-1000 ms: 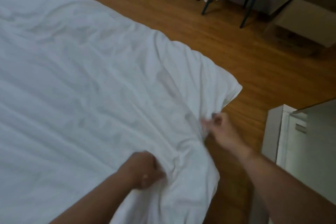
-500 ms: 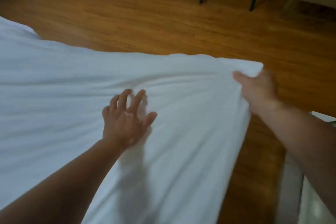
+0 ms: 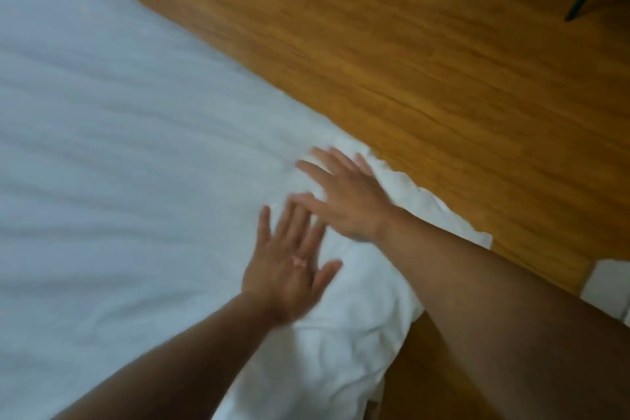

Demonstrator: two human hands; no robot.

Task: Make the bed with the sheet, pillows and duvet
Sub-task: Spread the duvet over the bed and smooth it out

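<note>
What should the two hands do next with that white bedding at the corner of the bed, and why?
Probably sweep both flat hands outward toward the bed's corner to smooth it. The left hand and right hand are open with fingers spread over the duvet, which looks bunched and creased at the corner beside them.

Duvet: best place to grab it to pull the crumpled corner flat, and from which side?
Probably the loose corner tip of the duvet, pinched from the floor side. It juts out over the boards, bunched and free, while the rest lies flat with nothing to pinch. The right hand is nearest; it and the left hand are both open, gripping nothing.
</note>
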